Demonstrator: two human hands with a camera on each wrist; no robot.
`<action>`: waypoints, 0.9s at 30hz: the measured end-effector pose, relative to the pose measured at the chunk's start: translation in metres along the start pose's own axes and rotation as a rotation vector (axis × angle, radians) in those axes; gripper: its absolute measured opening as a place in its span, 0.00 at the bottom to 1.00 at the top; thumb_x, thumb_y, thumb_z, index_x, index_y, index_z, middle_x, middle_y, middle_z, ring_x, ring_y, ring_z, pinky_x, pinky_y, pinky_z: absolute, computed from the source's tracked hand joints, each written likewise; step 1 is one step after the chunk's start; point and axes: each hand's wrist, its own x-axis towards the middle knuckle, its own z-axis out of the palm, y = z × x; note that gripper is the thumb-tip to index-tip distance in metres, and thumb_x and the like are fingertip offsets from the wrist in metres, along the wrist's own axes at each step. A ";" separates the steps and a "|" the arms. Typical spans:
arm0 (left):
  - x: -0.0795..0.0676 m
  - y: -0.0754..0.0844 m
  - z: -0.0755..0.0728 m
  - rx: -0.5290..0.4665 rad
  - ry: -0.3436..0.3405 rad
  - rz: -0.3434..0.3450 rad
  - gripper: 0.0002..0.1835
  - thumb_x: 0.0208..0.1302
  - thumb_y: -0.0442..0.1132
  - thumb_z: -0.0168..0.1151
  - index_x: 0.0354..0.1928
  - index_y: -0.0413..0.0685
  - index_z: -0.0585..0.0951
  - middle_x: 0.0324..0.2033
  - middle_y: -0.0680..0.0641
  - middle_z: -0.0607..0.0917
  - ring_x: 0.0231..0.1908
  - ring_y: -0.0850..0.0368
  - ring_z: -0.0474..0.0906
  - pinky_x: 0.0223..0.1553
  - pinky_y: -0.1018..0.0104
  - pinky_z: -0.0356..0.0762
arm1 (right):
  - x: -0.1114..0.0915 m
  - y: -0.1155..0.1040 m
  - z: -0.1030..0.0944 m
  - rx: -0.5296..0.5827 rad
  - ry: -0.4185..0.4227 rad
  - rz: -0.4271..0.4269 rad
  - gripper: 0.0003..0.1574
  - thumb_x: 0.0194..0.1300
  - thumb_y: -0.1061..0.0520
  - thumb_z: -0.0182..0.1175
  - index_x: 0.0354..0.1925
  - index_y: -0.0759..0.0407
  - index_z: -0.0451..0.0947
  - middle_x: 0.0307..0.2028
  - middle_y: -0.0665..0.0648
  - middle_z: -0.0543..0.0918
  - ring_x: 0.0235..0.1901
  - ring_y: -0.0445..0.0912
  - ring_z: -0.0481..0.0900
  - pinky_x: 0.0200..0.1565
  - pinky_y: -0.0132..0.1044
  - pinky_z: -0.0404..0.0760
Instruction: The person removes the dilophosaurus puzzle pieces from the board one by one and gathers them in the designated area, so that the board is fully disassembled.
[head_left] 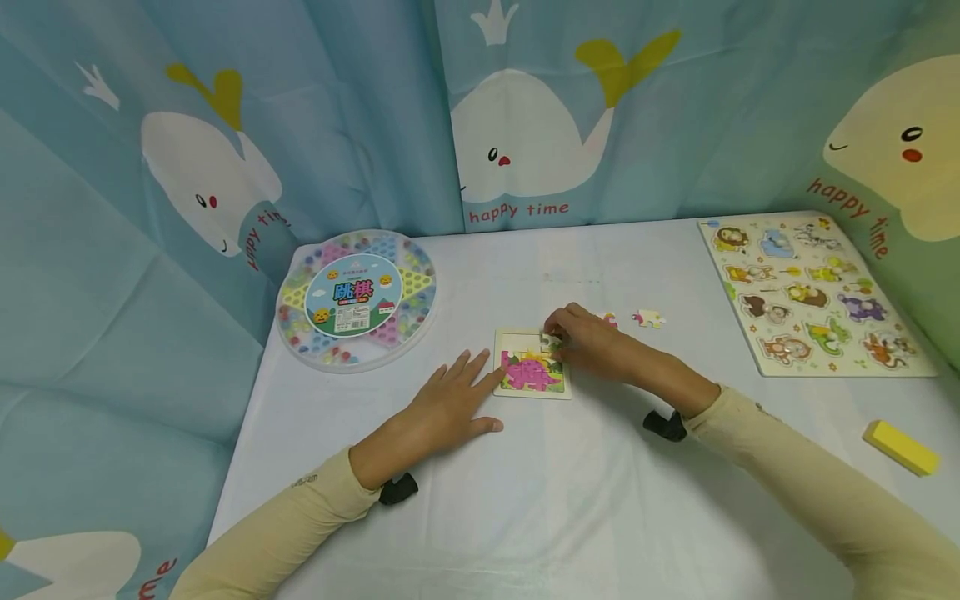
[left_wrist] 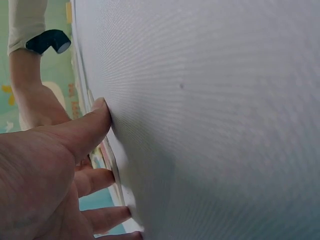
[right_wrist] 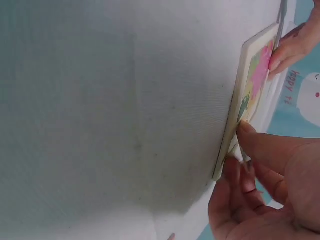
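A small jigsaw tray (head_left: 517,333) lies on the white table with a pink dinosaur picture (head_left: 529,374) in its lower part. The upper left of the tray shows bare backing. My right hand (head_left: 600,346) pinches a puzzle piece (head_left: 551,342) between thumb and fingers at the tray's upper right corner. In the right wrist view its thumb (right_wrist: 255,142) is over the tray's edge. My left hand (head_left: 446,407) lies with fingers spread, its index fingertip touching the left side of the tray. Two loose jigsaw pieces lie beyond the right hand, one (head_left: 648,318) in full sight, the other (head_left: 611,319) partly hidden.
A round Chinese checkers box (head_left: 356,300) lies at the back left. On the right are an animal peg puzzle board (head_left: 817,296) and a yellow block (head_left: 902,447). A curtain (head_left: 360,117) with whale prints hangs behind the table (head_left: 525,500).
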 end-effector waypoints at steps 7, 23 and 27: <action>0.000 0.000 0.001 0.004 -0.001 0.001 0.43 0.75 0.62 0.61 0.84 0.56 0.60 0.84 0.41 0.52 0.83 0.36 0.47 0.77 0.35 0.55 | 0.000 0.008 -0.003 0.126 0.030 -0.052 0.16 0.70 0.66 0.68 0.55 0.59 0.81 0.41 0.56 0.81 0.42 0.49 0.77 0.47 0.43 0.80; 0.000 0.000 0.002 -0.005 -0.001 0.001 0.43 0.75 0.62 0.60 0.84 0.56 0.59 0.84 0.42 0.51 0.83 0.37 0.45 0.78 0.35 0.54 | -0.064 0.070 -0.091 0.109 0.213 0.189 0.11 0.77 0.61 0.63 0.55 0.60 0.83 0.47 0.61 0.86 0.43 0.39 0.83 0.40 0.26 0.77; 0.000 0.000 0.002 -0.004 -0.003 -0.001 0.43 0.75 0.62 0.60 0.84 0.57 0.59 0.84 0.42 0.51 0.83 0.37 0.45 0.78 0.35 0.53 | -0.082 0.103 -0.103 0.106 0.150 0.313 0.13 0.78 0.59 0.61 0.56 0.63 0.82 0.50 0.64 0.84 0.44 0.38 0.82 0.40 0.28 0.78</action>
